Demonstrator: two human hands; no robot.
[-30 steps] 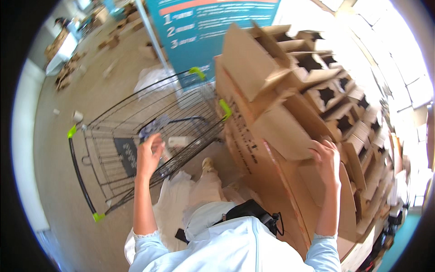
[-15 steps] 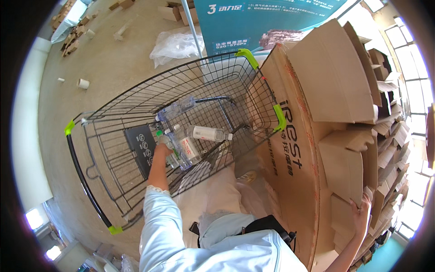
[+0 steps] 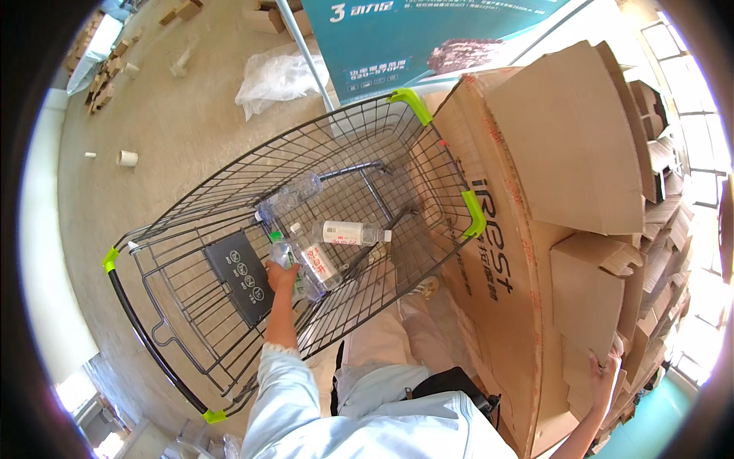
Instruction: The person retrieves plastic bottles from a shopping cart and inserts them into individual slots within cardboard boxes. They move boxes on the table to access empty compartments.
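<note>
A wire shopping cart [image 3: 218, 177] with green corner pieces stands in front of me. Inside it, my left hand [image 3: 281, 275] is wrapped around a clear plastic bottle with a green cap [image 3: 281, 251]; the palm side is hidden. Right beside this bottle lies a clear bottle with a white label [image 3: 319, 262]. Another labelled bottle [image 3: 348, 232] rests crosswise beyond it, and a further clear bottle [image 3: 294, 195] lies along the cart's far side. Out to the right, my right hand [image 3: 605, 372] grips the edge of a cardboard box [image 3: 585, 287], thumb on its face.
A grey panel [image 3: 238, 277] sits at the cart's handle end. Against its right side stands a large brown carton [image 3: 501, 252], with stacked open boxes [image 3: 665, 252] beyond. A teal board [image 3: 413, 46] rises behind the cart. Plastic film [image 3: 279, 80] and a white roll [image 3: 127, 158] lie on the floor.
My left hand has moved slightly right and down with the green-capped bottle, which is turned a little. The view has shifted slightly. My right hand stays at the cardboard.
</note>
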